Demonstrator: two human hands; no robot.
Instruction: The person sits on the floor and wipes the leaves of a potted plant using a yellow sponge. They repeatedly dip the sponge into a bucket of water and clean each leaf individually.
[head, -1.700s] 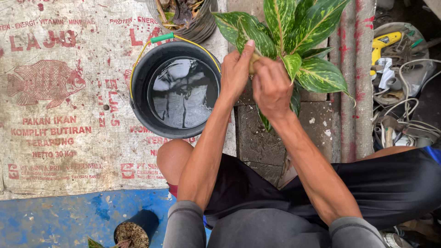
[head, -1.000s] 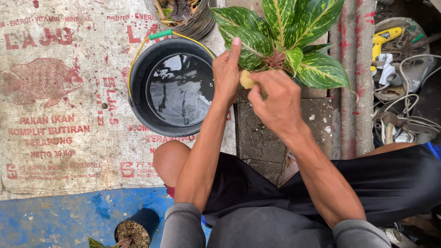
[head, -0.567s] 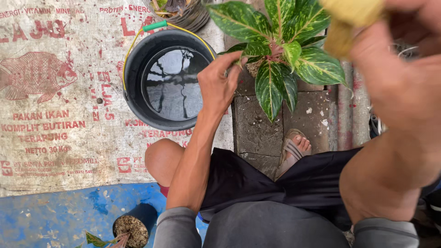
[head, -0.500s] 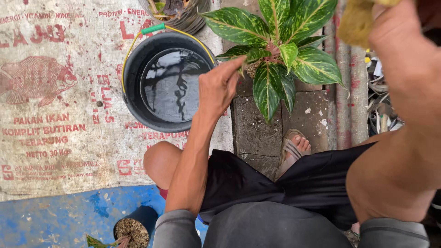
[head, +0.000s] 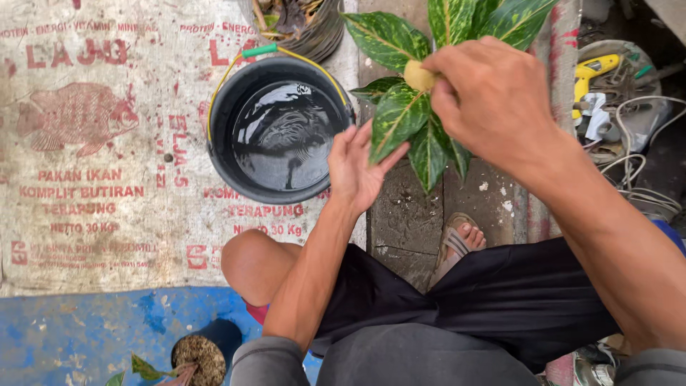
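Note:
A plant with green leaves speckled yellow (head: 443,43) stands at the top middle. My left hand (head: 357,168) is open, palm up, under one drooping leaf (head: 395,121) and supports it from below. My right hand (head: 493,100) is shut on a small yellowish sponge (head: 418,75), pressed against the top of that leaf. A black bucket (head: 280,129) of water with a yellow handle sits just left of the plant, close to my left hand.
A printed woven sack (head: 100,150) covers the ground on the left. A dark pot of dry leaves (head: 296,21) stands behind the bucket. A yellow tool and tangled cables (head: 607,78) lie at the right. A small potted plant (head: 196,361) stands at bottom left. My sandalled foot (head: 457,243) rests on concrete.
My right hand rose close to the camera with the sponge, then came back down onto the leaf. My left hand turned palm up beneath that leaf.

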